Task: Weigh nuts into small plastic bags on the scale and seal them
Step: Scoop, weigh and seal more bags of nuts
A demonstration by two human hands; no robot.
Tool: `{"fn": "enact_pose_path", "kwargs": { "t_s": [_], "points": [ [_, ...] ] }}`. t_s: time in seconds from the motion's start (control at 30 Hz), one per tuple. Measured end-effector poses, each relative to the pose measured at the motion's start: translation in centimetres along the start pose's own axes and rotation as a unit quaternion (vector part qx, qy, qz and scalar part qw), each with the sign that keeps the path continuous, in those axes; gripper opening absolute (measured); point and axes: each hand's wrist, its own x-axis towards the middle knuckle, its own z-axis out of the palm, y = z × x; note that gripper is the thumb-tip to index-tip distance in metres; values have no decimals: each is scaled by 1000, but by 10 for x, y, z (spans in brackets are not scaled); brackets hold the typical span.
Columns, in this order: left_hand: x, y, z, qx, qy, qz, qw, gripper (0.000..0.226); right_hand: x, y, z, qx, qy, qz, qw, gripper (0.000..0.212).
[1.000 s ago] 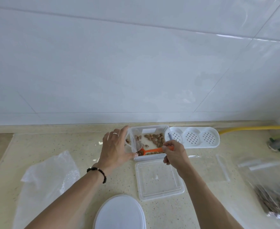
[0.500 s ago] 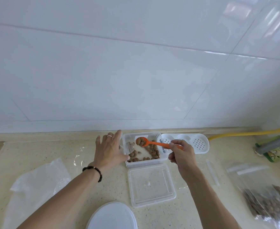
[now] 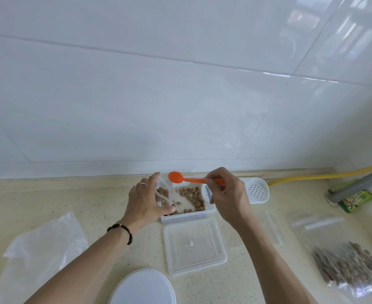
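Left hand (image 3: 146,199) grips the small bag (image 3: 163,191); right hand (image 3: 228,195) pinches the orange spoon (image 3: 181,178) above its mouth. A narrow mouth could spill nuts (image 3: 192,195).

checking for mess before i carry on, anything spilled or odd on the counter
Nothing stands out. The nuts lie inside the clear container, its lid lies flat in front, and the orange spoon in the right hand hovers over the small bag.

arms: bare | left wrist: dark bead bracelet (image 3: 121,232) | left finger: ring (image 3: 143,183)
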Motion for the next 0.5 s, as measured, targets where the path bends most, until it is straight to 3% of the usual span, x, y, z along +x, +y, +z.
{"fn": "enact_pose_path", "kwargs": {
  "t_s": [0.1, 0.17, 0.3, 0.5],
  "points": [
    [-2, -7, -1, 3, 1, -2, 1000, 109, 2, 28, 2, -15, 66, 89, 994, 11],
    [-5, -15, -2, 9, -2, -2, 1000, 109, 0, 51, 8, -45, 60, 148, 986, 14],
    [-9, -25, -1, 29, -17, 2, 999, 113, -8, 76, 31, -111, -8, 167, 980, 16],
    [-5, -30, 2, 50, -27, 19, 998, 113, -14, 70, 49, 0, -158, 144, 977, 18]
  ]
}}
